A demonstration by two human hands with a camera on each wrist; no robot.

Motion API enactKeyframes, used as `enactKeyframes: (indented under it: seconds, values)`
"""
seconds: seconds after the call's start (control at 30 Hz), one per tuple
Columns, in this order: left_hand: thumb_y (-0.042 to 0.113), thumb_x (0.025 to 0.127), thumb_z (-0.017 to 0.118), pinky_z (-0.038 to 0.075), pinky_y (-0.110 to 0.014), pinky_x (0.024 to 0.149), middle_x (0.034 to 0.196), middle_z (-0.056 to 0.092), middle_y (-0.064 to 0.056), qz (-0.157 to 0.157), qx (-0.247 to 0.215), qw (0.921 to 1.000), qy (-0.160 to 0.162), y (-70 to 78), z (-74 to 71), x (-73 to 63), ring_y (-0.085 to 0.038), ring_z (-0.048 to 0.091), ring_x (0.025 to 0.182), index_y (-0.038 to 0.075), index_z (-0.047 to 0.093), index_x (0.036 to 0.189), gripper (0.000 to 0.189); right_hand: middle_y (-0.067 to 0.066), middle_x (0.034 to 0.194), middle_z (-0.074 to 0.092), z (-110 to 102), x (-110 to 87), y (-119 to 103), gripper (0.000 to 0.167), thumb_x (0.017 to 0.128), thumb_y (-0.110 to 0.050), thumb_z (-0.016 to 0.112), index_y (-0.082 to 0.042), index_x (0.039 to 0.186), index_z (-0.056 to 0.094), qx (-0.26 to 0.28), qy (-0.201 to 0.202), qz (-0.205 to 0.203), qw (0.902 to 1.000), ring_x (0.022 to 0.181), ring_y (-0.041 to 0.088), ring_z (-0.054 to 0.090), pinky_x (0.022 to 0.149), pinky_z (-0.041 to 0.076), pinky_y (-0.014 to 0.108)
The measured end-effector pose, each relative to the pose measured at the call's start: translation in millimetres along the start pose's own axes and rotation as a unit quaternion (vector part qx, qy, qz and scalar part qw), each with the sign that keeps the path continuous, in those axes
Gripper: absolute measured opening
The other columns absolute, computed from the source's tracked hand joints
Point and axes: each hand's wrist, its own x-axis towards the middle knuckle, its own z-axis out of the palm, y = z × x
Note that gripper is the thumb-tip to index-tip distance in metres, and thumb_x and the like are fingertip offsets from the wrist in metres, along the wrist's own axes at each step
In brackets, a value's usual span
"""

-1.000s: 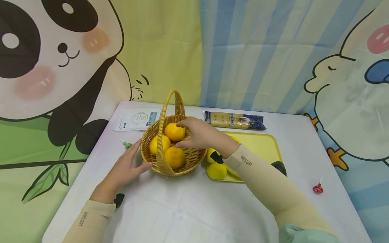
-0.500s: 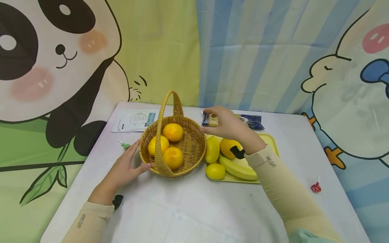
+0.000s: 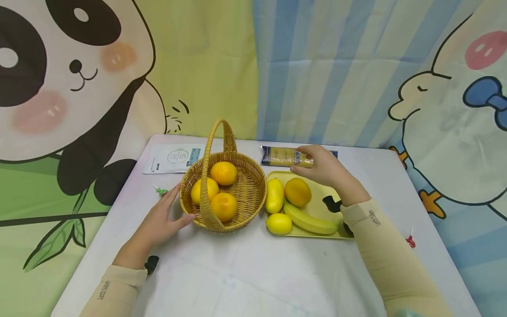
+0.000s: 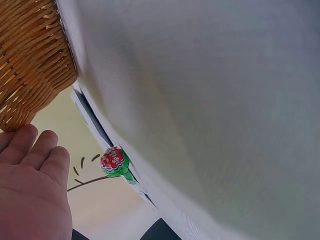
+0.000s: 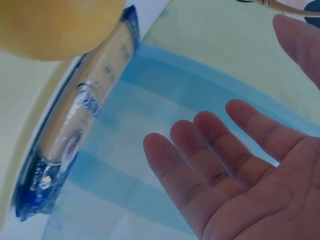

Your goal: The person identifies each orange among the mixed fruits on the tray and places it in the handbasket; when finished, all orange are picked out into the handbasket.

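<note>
A wicker basket (image 3: 249,187) with a tall handle holds three orange-coloured fruits (image 3: 224,207). My left hand (image 3: 156,224) rests against its left side, fingers fairly straight and thumb near the front rim. My right hand (image 3: 326,167) hovers over the back of a yellow tray (image 3: 322,200), spread and holding nothing; the right wrist view shows its bare palm (image 5: 265,200). On that tray lie a banana (image 3: 310,220), a lemon (image 3: 279,223), an oblong yellow fruit (image 3: 275,196) and an orange-coloured fruit (image 3: 298,192). A dark object (image 3: 347,229) is mostly hidden by the right wrist.
Behind the tray lies a packet of dry noodles (image 3: 277,155), partly covered by the right hand. A white pouch (image 3: 172,158) sits at the back left. One green-wrapped lollipop (image 3: 161,191) is left of the basket; a red one (image 3: 410,241) lies far right.
My right hand has left the inside of the basket and moved right to above the tray, uncovering the fruit there. The left hand stays at the basket.
</note>
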Motion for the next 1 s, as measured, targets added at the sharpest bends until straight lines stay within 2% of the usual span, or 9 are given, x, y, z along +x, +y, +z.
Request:
enactKeyframes:
  seconds: [0.23, 0.47, 0.7, 1.0]
  values:
    - [0.069, 0.086, 0.073, 0.026, -0.078, 0.119, 0.176, 0.017, -0.015, 0.006, 0.002, 1.0000, 0.002, -0.6, -0.5, -0.6, -0.052, 0.022, 0.157, 0.029, 0.005, 0.170, 0.115, 0.019, 0.159, 0.049, 10.8, -5.7, 18.5, 0.081, 0.097, -0.050, 0.071, -0.008, 0.160, 0.041, -0.008, -0.013, 0.026, 0.9996, 0.141, 0.043, 0.052, 0.115, 0.046, 0.063]
    - [0.069, 0.087, 0.073, 0.026, -0.079, 0.118, 0.176, 0.017, -0.016, 0.005, 0.003, 1.0000, -0.001, 0.0, -0.4, -0.4, -0.053, 0.022, 0.157, 0.030, 0.004, 0.170, 0.114, 0.019, 0.159, 0.049, 24.4, -9.7, 27.7, 0.082, 0.096, -0.051, 0.072, -0.008, 0.159, 0.043, -0.008, -0.025, 0.038, 0.9989, 0.140, 0.043, 0.053, 0.113, 0.048, 0.063]
    - [0.069, 0.087, 0.073, 0.025, -0.078, 0.119, 0.176, 0.016, -0.016, 0.009, 0.003, 1.0000, 0.000, 0.9, -1.4, -0.1, -0.053, 0.022, 0.157, 0.029, 0.005, 0.170, 0.114, 0.025, 0.156, 0.051, 38.6, -9.7, 36.9, 0.085, 0.094, -0.048, 0.074, -0.006, 0.160, 0.040, -0.002, -0.056, 0.033, 0.9979, 0.137, 0.047, 0.056, 0.112, 0.049, 0.062]
    - [0.069, 0.087, 0.073, 0.025, -0.079, 0.118, 0.176, 0.017, -0.016, 0.007, 0.003, 1.0000, 0.000, -0.8, -0.5, 1.1, -0.053, 0.022, 0.157, 0.029, 0.005, 0.170, 0.115, 0.026, 0.153, 0.054, 51.4, -8.0, 42.4, 0.088, 0.093, -0.048, 0.076, -0.002, 0.159, 0.041, -0.007, -0.079, 0.032, 0.9963, 0.135, 0.045, 0.058, 0.112, 0.050, 0.059]
